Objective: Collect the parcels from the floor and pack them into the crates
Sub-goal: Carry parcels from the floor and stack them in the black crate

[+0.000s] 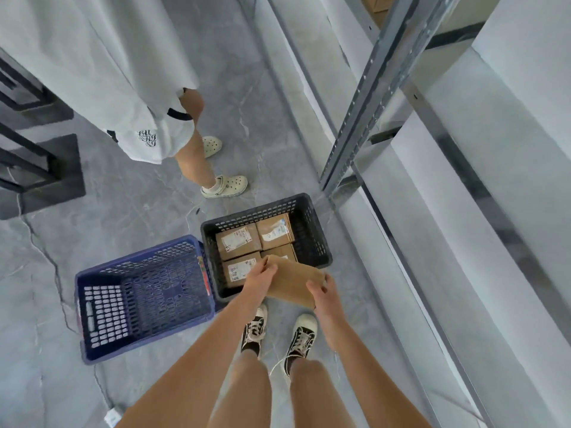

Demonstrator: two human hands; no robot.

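I hold a brown cardboard parcel (293, 281) over the near right corner of the black crate (312, 230). My left hand (259, 278) grips its left edge and my right hand (321, 293) grips its near right corner. Inside the black crate lie several labelled brown parcels (238, 240), packed flat side by side. The one at the near right is mostly hidden under the parcel in my hands. A blue crate (92, 282) stands to the left, touching the black one, with nothing inside it.
Another person in a pale shirt and light clogs (224, 186) stands just beyond the crates. A metal shelving rack (370, 97) runs along the right. Black furniture bases (52, 180) sit at the far left. My feet (278, 332) are right behind the black crate.
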